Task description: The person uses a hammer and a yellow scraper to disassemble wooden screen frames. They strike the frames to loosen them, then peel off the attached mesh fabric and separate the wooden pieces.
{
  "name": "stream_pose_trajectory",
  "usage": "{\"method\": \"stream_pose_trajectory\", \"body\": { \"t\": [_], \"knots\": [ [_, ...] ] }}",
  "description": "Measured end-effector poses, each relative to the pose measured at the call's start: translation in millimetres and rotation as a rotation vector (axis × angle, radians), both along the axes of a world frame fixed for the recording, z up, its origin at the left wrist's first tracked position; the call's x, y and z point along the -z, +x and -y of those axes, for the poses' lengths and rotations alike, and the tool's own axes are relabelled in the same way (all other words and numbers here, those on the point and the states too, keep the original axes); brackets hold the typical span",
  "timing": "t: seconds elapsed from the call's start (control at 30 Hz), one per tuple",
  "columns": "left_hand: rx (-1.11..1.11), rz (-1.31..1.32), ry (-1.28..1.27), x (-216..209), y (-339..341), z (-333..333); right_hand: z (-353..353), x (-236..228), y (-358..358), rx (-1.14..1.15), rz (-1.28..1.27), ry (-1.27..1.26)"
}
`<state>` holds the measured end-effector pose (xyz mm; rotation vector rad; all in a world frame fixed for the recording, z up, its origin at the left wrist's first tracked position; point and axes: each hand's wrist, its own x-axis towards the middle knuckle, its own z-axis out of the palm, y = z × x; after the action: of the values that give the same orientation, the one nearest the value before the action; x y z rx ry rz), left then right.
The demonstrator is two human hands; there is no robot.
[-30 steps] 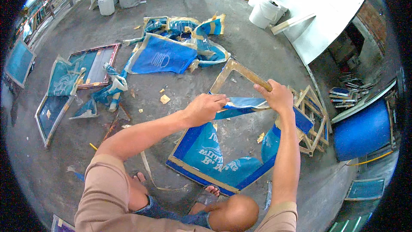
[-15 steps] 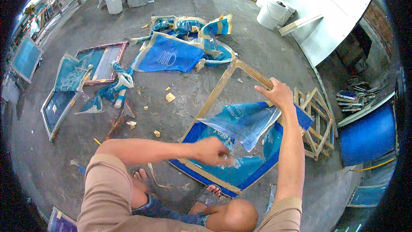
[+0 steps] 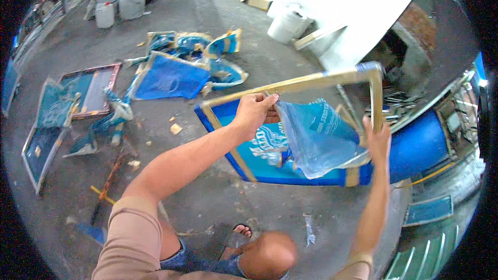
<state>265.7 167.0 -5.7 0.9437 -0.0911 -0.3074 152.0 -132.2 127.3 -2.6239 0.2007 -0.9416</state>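
Observation:
A wooden screen-printing frame (image 3: 306, 84) is raised off the floor in front of me, tilted, with blue and teal mesh still on its left and lower parts. Torn loose along the top and right, a mesh flap (image 3: 324, 137) hangs folded inside it. My left hand (image 3: 254, 110) pinches the flap's upper left edge, fingers closed. At the right side bar my right hand (image 3: 377, 140) grips the wood, its fingers partly hidden behind the bar.
Torn blue mesh sheets (image 3: 171, 75) lie heaped on the floor ahead. Two more screen frames (image 3: 111, 88) rest to the left near a rusty rod (image 3: 111, 176). White buckets (image 3: 289, 23) stand by a white panel at back right. A blue drum (image 3: 420, 150) lies at right.
The frame has been lifted and turned to the right. My left hand has moved up and taken the mesh flap's edge; my right hand has shifted to the side bar. The view has swung right.

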Motion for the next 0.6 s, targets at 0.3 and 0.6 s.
{"method": "stream_pose_trajectory", "body": {
  "t": [0.3,0.6],
  "knots": [
    [0.287,0.292,0.540,53.1,-95.6,102.1,77.5,288.9,-204.0,0.338,-0.097,0.816],
    [0.569,0.374,0.742,114.6,-118.6,124.0,-10.4,176.8,-129.5,0.136,0.023,0.072]
  ]
}}
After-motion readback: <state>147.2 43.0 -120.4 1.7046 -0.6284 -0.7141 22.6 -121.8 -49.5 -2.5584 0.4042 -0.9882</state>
